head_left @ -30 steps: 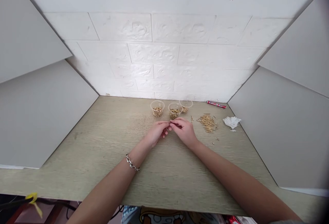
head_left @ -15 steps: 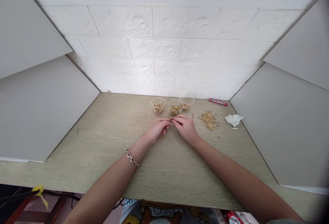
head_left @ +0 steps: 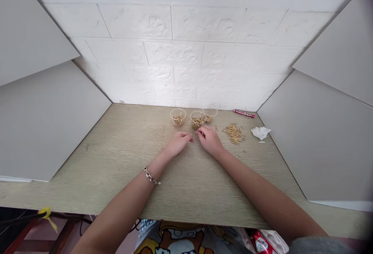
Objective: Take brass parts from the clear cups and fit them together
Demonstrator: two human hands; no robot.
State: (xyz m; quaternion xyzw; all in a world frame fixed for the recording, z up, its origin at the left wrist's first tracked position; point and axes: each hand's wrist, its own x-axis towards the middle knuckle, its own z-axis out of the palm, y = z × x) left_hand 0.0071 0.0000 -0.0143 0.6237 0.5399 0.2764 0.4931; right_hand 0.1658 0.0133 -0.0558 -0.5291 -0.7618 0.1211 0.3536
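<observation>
Both hands rested on the desk (head_left: 116, 156) just before three clear cups (head_left: 197, 118) of small brass parts. The left hand (head_left: 179, 142) and right hand (head_left: 210, 140) lay slightly apart, fingers curled (any grip too small to tell). Loose brass pins (head_left: 233, 133) lay to the right.

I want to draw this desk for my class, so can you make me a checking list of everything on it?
Surface: pale wood-grain table, bare in front.
Job's things: three small clear cups of tiny gold pieces; loose pile of thin gold pins to the right.
Clutter: crumpled white tissue; red pen by the wall.
Hands: left hand and right hand rest near each other in front of the cups; whether they pinch anything is too small to tell.
Cables: dark cable with yellow tie below the table edge.
Surroundings: white brick-pattern wall, grey side panels.
</observation>
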